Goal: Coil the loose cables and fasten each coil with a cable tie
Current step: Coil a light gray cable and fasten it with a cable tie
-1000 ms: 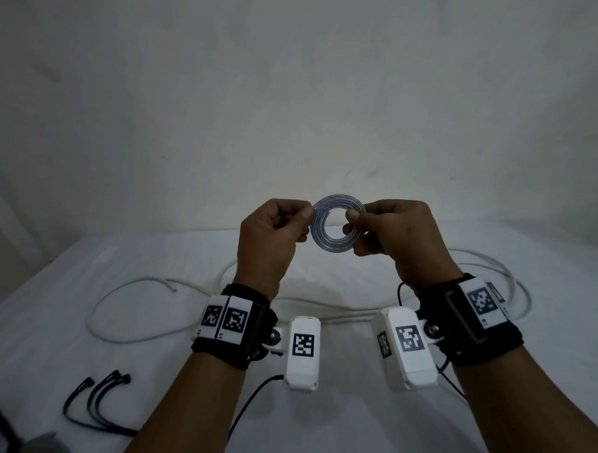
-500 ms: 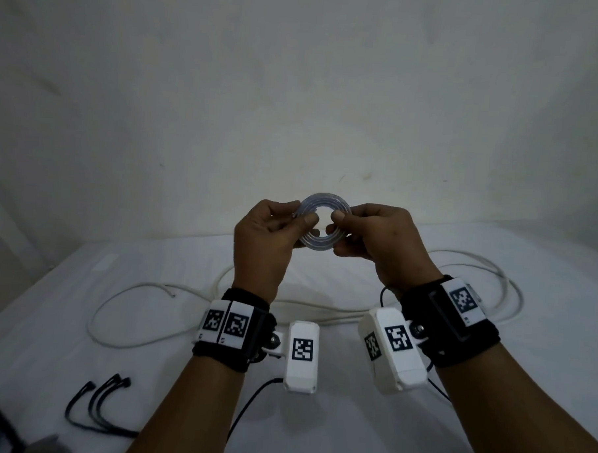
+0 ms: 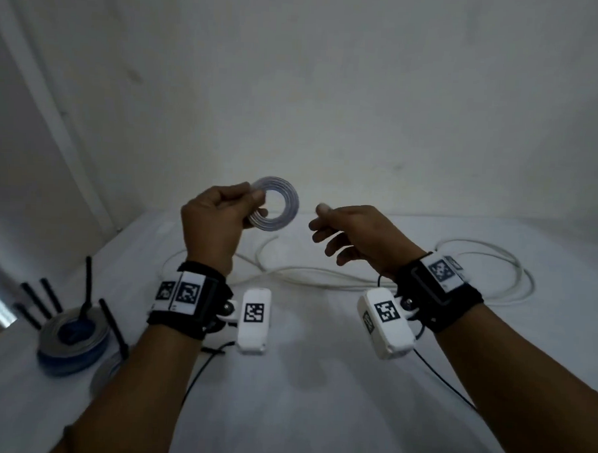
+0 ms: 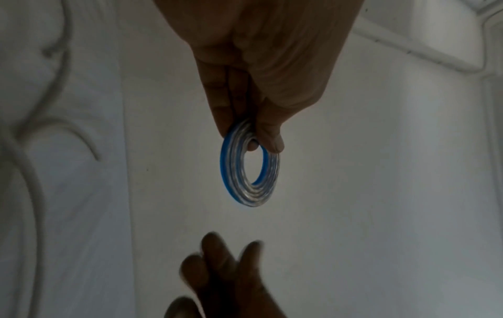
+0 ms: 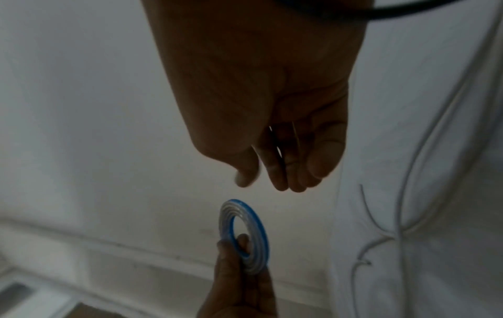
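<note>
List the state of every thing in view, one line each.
Left hand: raised, pinches the clear coil at its rim.
Clear coil: wound flat, blue on one face, held in the air, no tie visible on it.
Right hand: fingers loosely curled, holds nothing, apart from the coil.
White cable: loose, sprawled on the table.
Blue container: stands on the table, black cable ties upright in it.
</note>
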